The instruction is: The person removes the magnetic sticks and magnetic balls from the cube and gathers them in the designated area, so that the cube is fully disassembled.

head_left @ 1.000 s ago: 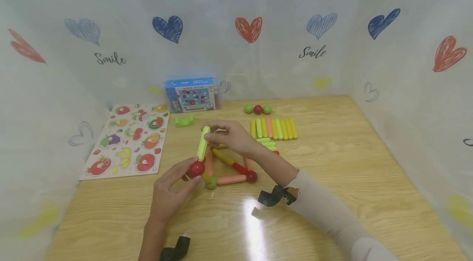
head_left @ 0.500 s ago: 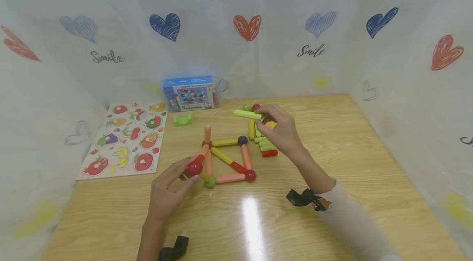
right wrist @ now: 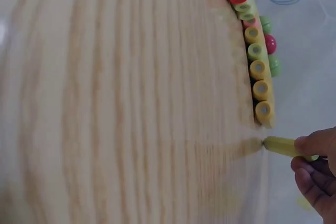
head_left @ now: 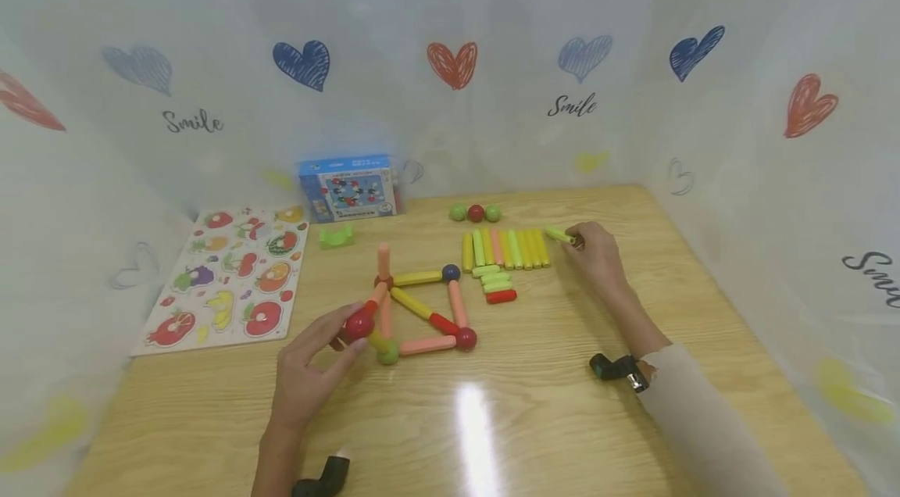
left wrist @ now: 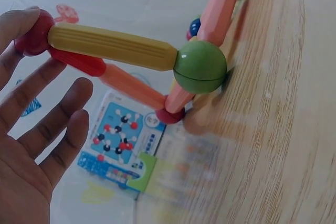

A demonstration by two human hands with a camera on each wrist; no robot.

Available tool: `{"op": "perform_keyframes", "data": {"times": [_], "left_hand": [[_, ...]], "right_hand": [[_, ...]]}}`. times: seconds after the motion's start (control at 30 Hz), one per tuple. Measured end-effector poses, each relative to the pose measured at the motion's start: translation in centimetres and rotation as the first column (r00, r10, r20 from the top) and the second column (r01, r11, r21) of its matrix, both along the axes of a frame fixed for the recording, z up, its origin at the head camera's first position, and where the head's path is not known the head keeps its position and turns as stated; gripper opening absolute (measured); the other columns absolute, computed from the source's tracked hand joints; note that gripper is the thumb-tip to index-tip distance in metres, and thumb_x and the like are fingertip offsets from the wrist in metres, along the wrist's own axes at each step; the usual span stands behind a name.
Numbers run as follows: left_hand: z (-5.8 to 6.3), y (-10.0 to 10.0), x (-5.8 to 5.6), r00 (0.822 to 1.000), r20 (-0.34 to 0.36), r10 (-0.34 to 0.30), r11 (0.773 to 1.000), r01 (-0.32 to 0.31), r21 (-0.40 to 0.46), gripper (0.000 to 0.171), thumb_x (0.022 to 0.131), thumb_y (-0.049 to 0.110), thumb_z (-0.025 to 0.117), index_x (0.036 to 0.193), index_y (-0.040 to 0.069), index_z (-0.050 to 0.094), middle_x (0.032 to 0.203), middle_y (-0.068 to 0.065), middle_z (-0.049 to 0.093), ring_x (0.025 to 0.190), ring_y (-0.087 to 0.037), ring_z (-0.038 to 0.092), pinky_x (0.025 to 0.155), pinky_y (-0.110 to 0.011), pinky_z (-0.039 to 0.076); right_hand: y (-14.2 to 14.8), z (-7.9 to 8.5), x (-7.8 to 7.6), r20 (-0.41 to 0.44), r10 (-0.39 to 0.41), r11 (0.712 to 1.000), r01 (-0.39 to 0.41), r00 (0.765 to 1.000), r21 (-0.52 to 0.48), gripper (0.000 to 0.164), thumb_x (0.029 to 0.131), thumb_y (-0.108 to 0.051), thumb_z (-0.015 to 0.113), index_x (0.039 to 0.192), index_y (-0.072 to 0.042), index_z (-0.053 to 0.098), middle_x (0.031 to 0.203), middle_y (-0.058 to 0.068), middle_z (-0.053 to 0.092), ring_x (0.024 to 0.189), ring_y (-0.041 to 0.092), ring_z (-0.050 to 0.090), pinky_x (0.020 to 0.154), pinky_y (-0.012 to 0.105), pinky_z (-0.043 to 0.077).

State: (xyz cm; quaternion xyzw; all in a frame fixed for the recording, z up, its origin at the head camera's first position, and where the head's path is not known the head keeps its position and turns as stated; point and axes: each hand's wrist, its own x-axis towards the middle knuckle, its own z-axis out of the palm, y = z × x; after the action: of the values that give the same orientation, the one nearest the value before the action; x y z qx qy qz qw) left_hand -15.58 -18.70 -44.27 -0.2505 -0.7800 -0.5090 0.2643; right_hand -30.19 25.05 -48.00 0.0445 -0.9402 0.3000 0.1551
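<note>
Red ball (head_left: pixel 359 324), nearer the left edge of the tabletop (head_left: pixel 548 419), is pinched in my left hand (head_left: pixel 307 366), spare fingers (left wrist: pixel 68 141) loose; towards the far right corner, my right hand (head_left: pixel 594 253) pinches a yellow-green stick (head_left: pixel 560 234), perhaps touching down.

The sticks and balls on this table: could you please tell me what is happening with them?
A person's left hand holds a red ball, a raised corner of a frame made of sticks and balls. The right hand pinches a light green stick just beyond the right end of a row of sticks. Three loose balls lie behind that row.
</note>
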Motion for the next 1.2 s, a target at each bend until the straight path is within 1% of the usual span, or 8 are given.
{"op": "perform_keyframes", "data": {"times": [0.17,0.33,0.5,0.6,0.7,0.87,1.07,1.2], "left_hand": [[-1.3,-0.2,-0.5,1.0,-0.008,0.002,1.0,-0.002,0.0,0.055,0.067,-0.018,0.077,0.12,-0.006,0.068,0.114,-0.021,0.069,0.08,-0.016,0.062,0.07,-0.019,0.05],[-3.0,-1.1,-1.1,1.0,0.0,0.007,1.0,-0.007,-0.008,0.056,0.07,-0.013,0.079,0.124,-0.001,0.068,0.119,-0.014,0.07,0.084,-0.011,0.063,0.073,-0.018,0.051],[-3.2,-1.3,-1.4,1.0,0.015,0.009,1.0,-0.009,-0.011,0.058,0.07,-0.013,0.08,0.125,0.0,0.068,0.12,-0.013,0.069,0.083,-0.014,0.063,0.074,-0.017,0.05],[-3.6,-1.3,-1.4,1.0,0.017,0.014,1.0,-0.014,-0.01,0.059,0.07,-0.012,0.08,0.125,0.001,0.068,0.121,-0.013,0.069,0.083,-0.014,0.062,0.073,-0.017,0.05],[-3.6,-1.1,-1.3,0.999,0.033,0.017,1.0,-0.017,-0.006,0.06,0.07,-0.013,0.08,0.126,0.002,0.068,0.122,-0.012,0.069,0.084,-0.012,0.062,0.073,-0.017,0.05],[-2.2,-0.4,-0.8,0.998,0.064,0.021,1.0,-0.021,-0.002,0.058,0.07,-0.018,0.078,0.124,-0.001,0.067,0.119,-0.015,0.069,0.085,-0.01,0.062,0.072,-0.018,0.05],[-0.6,0.1,-0.1,0.999,0.049,0.022,1.0,-0.022,0.002,0.054,0.069,-0.02,0.076,0.121,-0.006,0.067,0.114,-0.021,0.069,0.082,-0.013,0.062,0.07,-0.019,0.051],[-1.5,-0.3,-0.6,0.999,0.044,0.011,1.0,-0.011,0.001,0.056,0.071,-0.017,0.077,0.124,-0.003,0.067,0.117,-0.017,0.069,0.083,-0.013,0.062,0.071,-0.02,0.051]], "right_hand": [[0.8,-0.8,0.4,0.129,0.015,1.0,-0.015,0.992,-0.007,0.027,0.093,-0.008,0.071,0.116,0.006,0.066,0.108,0.022,0.067,0.092,0.034,0.066,0.079,0.048,0.056],[0.7,-0.8,0.7,0.257,0.099,0.995,-0.088,0.961,-0.055,0.03,0.096,-0.013,0.067,0.12,0.006,0.065,0.113,0.022,0.068,0.1,0.037,0.066,0.087,0.05,0.054],[-1.3,1.1,1.2,0.199,0.123,0.991,-0.111,0.972,-0.074,0.03,0.101,-0.017,0.059,0.121,0.005,0.065,0.115,0.021,0.066,0.106,0.037,0.062,0.091,0.051,0.052],[-4.5,2.4,1.5,0.112,0.208,0.978,-0.203,0.972,-0.056,0.025,0.1,-0.016,0.061,0.116,0.003,0.068,0.11,0.016,0.068,0.103,0.032,0.063,0.088,0.046,0.053],[-8.4,3.2,1.4,0.06,0.365,0.931,-0.362,0.929,-0.051,0.021,0.099,-0.016,0.065,0.112,-0.001,0.07,0.104,0.009,0.069,0.096,0.024,0.065,0.083,0.041,0.055],[-15.4,4.4,0.5,0.069,0.573,0.819,-0.568,0.816,-0.086,0.027,0.098,-0.016,0.066,0.121,-0.002,0.067,0.111,0.008,0.068,0.1,0.019,0.064,0.084,0.036,0.056],[-21.7,5.2,-1.2,0.123,0.671,0.741,-0.669,0.732,-0.064,0.048,0.1,-0.022,0.063,0.144,-0.006,0.052,0.118,0.01,0.063,0.103,0.019,0.061,0.085,0.028,0.053],[-23.4,5.2,-1.5,0.062,0.708,0.703,-0.71,0.703,0.021,0.034,0.098,-0.016,0.066,0.13,-0.006,0.064,0.109,0.006,0.067,0.094,0.016,0.063,0.078,0.021,0.052]]}}
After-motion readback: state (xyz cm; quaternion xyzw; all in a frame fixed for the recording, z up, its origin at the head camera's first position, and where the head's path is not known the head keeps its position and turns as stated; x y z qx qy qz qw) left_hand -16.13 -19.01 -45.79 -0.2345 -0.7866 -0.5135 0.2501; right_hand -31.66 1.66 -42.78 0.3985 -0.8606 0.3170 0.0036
